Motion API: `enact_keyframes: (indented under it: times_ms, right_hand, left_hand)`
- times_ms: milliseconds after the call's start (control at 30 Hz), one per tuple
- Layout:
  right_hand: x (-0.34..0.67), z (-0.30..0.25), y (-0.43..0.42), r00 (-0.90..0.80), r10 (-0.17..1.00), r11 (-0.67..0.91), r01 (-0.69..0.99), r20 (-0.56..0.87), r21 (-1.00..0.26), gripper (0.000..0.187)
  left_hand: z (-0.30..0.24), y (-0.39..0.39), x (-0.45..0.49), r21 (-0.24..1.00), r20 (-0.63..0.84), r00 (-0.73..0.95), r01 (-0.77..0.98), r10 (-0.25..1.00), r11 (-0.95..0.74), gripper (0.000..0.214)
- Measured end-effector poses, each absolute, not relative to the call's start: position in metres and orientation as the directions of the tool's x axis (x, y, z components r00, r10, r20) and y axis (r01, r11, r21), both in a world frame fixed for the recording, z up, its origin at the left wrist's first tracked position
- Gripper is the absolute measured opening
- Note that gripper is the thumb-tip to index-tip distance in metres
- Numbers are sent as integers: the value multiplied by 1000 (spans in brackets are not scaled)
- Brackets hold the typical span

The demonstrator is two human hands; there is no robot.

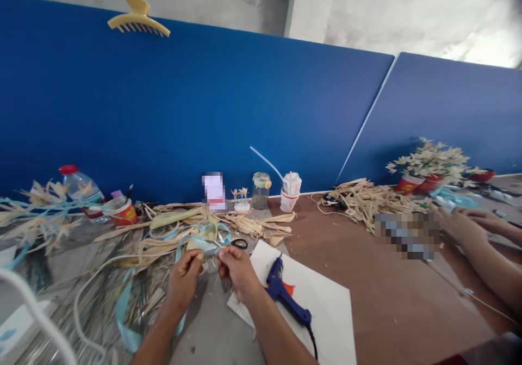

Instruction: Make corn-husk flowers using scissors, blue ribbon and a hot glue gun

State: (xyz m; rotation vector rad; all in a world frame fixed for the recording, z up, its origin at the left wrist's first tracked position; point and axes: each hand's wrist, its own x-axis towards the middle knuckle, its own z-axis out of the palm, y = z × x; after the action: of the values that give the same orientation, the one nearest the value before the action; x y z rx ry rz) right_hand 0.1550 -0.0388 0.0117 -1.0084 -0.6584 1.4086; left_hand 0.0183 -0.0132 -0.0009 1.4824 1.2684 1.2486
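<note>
My left hand (184, 278) and my right hand (240, 272) are close together over the near side of the table, thumbs and fingertips pinched. Between them runs a light blue ribbon (199, 242), gripped from both sides. The ribbon loops up behind my fingers, and another length (127, 316) hangs down to the left. What else sits in my fingertips is too small to make out. Just beyond my hands lie dry corn husks (244, 224) and dark scissor handles (240, 243). A blue glue gun (285, 291) rests on a white board (332, 305) beside my right forearm.
Behind stand a lidded jar (260, 191), a paper cup (289, 200) and a red-capped bottle (77, 185). Husk flowers (41, 210) spread at left. A white cable (81, 299) crosses the left side. At right, another person's hands (465, 229) work near a husk pile (362, 199).
</note>
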Motion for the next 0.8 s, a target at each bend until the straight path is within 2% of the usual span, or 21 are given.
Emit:
enact_keyframes:
  times_ms: [167, 400, 633, 800]
  right_hand:
    - [153, 8, -37, 87, 979, -126, -464, -186, -877, 27]
    - [152, 7, -37, 83, 978, -135, -437, -190, -889, 21]
    - [154, 8, -37, 95, 977, -131, -434, -190, -891, 21]
    - [159, 9, -36, 132, 974, -112, -429, -185, -897, 18]
  left_hand:
    - [4, -16, 19, 952, 200, -38, 244, 979, -185, 29]
    - [4, -15, 18, 932, 241, -35, 287, 970, -221, 28]
    - [1, -14, 19, 954, 227, -97, 224, 969, -201, 26]
    - [0, -11, 19, 988, 138, -183, 97, 973, -122, 30]
